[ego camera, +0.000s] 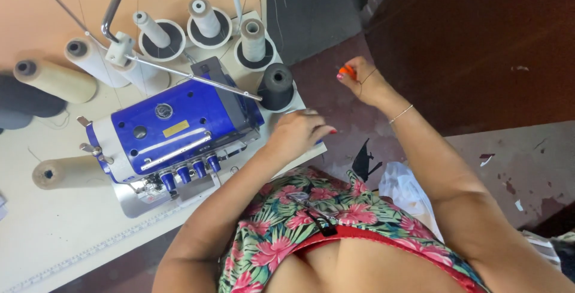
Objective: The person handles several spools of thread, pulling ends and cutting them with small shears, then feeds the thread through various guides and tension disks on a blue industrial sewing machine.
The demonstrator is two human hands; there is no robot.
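A white counter (pixel 54 233) fills the 8 o'clock side, with a peach wall (pixel 36 23) behind it at 10 o'clock. A worn reddish floor (pixel 515 161) with pale scraps spreads toward 3 o'clock, under a dark brown wooden panel (pixel 479 41) at 1 o'clock. A grey strip of wall (pixel 311 5) stands at 12 o'clock; light is even daylight.

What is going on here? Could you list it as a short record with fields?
Setting: white sewing table seen from above
Machine: blue overlock sewing machine
Thread: several pale cones and one dark grey cone behind the machine
Left hand: rests at the table edge beside the machine
Right hand: stretched out past the table, pinching a small orange object
Floor: white plastic bag
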